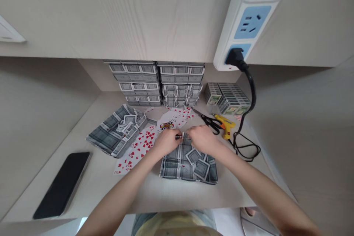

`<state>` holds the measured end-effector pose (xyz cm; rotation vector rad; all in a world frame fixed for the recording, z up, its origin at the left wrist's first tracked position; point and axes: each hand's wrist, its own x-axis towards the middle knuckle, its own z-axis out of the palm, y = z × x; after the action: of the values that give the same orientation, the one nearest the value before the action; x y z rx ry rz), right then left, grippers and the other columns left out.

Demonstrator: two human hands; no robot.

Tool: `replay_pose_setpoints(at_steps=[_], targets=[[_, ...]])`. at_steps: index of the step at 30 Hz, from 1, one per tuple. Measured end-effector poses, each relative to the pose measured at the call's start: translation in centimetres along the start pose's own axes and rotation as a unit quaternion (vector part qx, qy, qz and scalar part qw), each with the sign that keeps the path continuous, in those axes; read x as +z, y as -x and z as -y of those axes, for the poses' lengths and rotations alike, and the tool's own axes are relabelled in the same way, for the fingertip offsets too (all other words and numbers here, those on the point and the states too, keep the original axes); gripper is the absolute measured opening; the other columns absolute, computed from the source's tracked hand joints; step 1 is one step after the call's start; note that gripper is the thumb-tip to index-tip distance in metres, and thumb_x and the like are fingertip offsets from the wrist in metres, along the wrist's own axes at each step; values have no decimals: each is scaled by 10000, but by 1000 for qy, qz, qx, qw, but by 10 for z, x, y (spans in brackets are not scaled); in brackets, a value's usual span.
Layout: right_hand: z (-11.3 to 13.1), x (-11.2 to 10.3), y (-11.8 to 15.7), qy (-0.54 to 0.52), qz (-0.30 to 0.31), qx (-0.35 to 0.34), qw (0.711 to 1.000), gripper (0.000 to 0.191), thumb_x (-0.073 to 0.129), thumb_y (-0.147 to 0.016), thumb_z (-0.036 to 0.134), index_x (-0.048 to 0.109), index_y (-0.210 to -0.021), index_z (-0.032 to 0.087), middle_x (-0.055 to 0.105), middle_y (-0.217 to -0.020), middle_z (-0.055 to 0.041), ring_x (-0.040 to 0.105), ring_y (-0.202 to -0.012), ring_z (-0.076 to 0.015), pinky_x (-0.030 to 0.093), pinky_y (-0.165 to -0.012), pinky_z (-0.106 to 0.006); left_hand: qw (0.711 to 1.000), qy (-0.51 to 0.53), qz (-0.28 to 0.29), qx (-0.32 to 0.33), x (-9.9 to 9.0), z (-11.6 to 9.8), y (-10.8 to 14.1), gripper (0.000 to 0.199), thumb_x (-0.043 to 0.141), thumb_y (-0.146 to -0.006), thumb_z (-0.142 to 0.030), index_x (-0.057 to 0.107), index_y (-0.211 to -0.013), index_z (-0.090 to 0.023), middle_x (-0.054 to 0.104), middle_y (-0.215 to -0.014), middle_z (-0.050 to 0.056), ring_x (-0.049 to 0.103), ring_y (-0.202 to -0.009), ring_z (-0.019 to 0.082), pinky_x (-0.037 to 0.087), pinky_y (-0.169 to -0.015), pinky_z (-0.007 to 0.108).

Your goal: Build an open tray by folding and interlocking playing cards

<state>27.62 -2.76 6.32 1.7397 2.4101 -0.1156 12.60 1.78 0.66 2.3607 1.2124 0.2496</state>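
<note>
A shallow tray made of grey-backed playing cards (171, 169) lies in front of me, with loose cards (201, 169) inside it. At its far edge, my left hand (167, 141) has its fingers closed beside a small dark object, too small to identify. Just to the right, my right hand (201, 138) is curled with the fingertips at the same edge; what they pinch is hidden. The two hands are close together. Face-up playing cards (142, 143) are spread left of and behind my left hand.
Another card tray (103, 136) with loose cards stands left; a black phone (63, 184) lies front left. Stacked card boxes (138, 77) stand behind. Black scissors (211, 121), a yellow glue gun (227, 125), its cable and packed decks (232, 97) are at right. A power strip (243, 25) hangs above.
</note>
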Motion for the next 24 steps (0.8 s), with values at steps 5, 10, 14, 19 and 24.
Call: replay_pose_setpoints(at_steps=[5, 10, 14, 19, 24], targets=[[-2, 3, 3, -28, -1, 19, 999, 190, 440, -769, 200, 600, -862, 156, 646, -870, -102, 599, -805, -202, 378, -650, -250, 999, -43, 12, 21, -2, -4, -2, 267, 537, -722, -446, 657, -768, -213, 668, -734, 56, 605, -733, 213, 392, -599, 264], [3, 1, 7, -1, 2, 17, 1000, 194, 427, -759, 170, 579, -877, 155, 638, -882, -106, 602, -779, -209, 380, -634, -267, 998, -49, 11, 36, -5, -12, -1, 208, 497, -777, -335, 638, -741, -187, 667, -741, 65, 610, -755, 194, 398, -641, 254], [7, -3, 9, 15, 7, 23, 1000, 198, 441, -731, 136, 581, -872, 137, 636, -863, -125, 606, -758, -218, 388, -632, -279, 998, -44, 8, 51, -5, -15, 1, 158, 493, -775, -247, 636, -789, -181, 668, -777, 66, 609, -776, 193, 410, -663, 255], [3, -5, 10, 7, 18, 22, 1000, 195, 441, -746, 152, 591, -869, 136, 634, -877, -129, 605, -786, -229, 388, -634, -280, 999, -29, 12, 37, -7, -16, 2, 170, 520, -761, -264, 642, -859, -197, 670, -847, 55, 603, -818, 193, 417, -716, 262], [2, -2, 6, -22, 12, 5, 1000, 197, 436, -768, 171, 583, -897, 145, 630, -904, -114, 591, -836, -209, 376, -663, -257, 1000, -22, 17, 1, -6, -16, 2, 182, 562, -729, -308, 647, -855, -208, 671, -871, 57, 594, -868, 206, 410, -721, 266]])
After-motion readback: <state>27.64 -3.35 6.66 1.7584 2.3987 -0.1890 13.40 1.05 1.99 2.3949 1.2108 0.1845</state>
